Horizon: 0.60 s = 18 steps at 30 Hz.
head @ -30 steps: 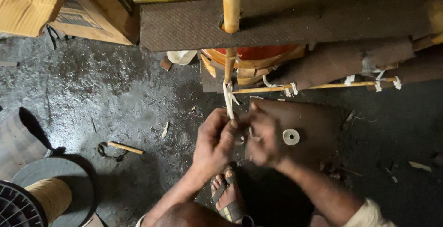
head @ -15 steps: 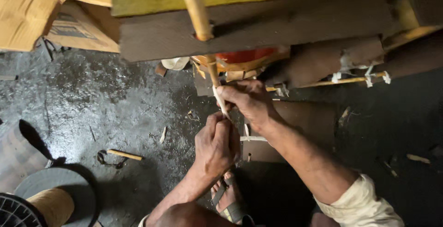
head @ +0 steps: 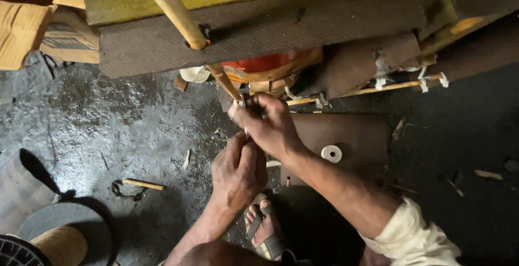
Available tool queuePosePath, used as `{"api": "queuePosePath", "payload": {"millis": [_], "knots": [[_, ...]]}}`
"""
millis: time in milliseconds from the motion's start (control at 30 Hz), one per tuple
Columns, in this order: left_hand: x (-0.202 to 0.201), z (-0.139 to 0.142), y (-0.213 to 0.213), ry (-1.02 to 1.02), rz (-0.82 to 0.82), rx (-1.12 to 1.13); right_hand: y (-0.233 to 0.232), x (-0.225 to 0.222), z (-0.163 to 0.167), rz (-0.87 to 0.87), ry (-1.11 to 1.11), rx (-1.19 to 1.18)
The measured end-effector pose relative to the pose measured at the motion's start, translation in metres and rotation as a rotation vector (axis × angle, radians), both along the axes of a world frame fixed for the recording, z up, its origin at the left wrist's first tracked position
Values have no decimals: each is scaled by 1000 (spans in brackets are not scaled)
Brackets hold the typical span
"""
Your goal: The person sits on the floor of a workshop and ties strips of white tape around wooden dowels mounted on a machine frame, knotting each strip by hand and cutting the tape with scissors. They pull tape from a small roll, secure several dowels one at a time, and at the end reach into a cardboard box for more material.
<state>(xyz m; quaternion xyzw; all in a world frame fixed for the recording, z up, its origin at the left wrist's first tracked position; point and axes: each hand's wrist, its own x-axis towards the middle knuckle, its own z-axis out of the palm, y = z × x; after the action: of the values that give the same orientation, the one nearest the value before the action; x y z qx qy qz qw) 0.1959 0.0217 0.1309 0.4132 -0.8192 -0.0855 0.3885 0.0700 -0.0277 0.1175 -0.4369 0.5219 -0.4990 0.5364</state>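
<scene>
Fig.: view from above, looking down at your two hands over a wet concrete floor [head: 97,120].

R hand [head: 267,122]: fingers closed together, pinching the lower end of the cane rod [head: 224,82] where a pale strip [head: 241,104] wraps it. The rod runs up and to the left, passing through a hole in the dark board [head: 303,20]; a thicker part of it continues above the board.

L hand [head: 238,168]: just below the R hand, touching it; fingers curled shut round something thin. Cannot tell exactly what it holds, as the fingers hide it.

Behind the hands: a thin horiz. cane stick [head: 373,88] w/ white bindings, and an orange object [head: 257,63] under the board. Near the R forearm: a white ring [head: 331,153] lying on a brown panel [head: 351,136]. Below: your sandalled foot [head: 265,228]. Lower left: a short stick [head: 141,184] on the floor, and a spool [head: 59,244].
</scene>
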Motion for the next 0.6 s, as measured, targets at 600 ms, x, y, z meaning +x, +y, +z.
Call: {"api": "queuePosePath", "payload": {"millis": [600], "knots": [[20, -18, -36, 1007, -63, 1135, 64, -10, -7, -21, 475, -353]]}}
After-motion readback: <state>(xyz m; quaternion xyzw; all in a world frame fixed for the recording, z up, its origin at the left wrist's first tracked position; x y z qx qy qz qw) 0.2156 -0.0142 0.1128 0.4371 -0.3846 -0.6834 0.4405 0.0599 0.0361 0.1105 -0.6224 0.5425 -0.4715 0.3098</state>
